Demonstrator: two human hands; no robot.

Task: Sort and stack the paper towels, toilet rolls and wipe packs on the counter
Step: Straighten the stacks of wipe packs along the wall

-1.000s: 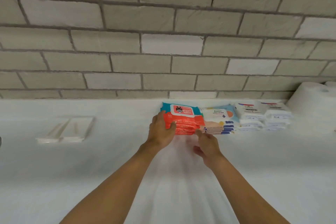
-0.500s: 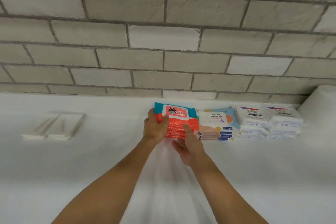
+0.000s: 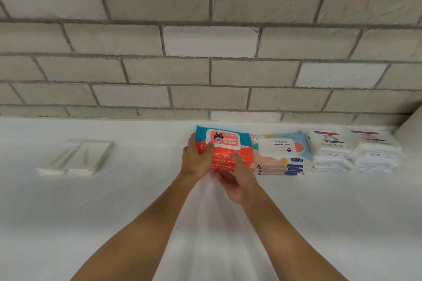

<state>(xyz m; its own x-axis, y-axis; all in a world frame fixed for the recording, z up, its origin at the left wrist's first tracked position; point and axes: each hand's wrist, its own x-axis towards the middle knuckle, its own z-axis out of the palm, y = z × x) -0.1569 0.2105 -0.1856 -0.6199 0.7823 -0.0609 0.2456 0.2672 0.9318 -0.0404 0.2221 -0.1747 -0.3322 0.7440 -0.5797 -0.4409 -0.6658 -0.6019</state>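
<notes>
A stack of red-and-teal wipe packs (image 3: 230,143) stands on the white counter (image 3: 137,212) against the brick wall. My left hand (image 3: 196,159) grips the stack's left front corner, thumb on the top pack. My right hand (image 3: 237,178) holds the stack's front from below, thumb up on its face. To the right lies a stack of pale blue wipe packs (image 3: 280,155), then two stacks of white tissue packs (image 3: 331,150) (image 3: 376,150). A white paper roll (image 3: 411,130) shows at the far right edge.
A flat white packet (image 3: 77,157) lies on the counter to the left. The brick wall (image 3: 205,52) closes the back.
My right hand has moved left from the blue stack's front to the red stack's front. The left hand stays on the red stack's left corner.
</notes>
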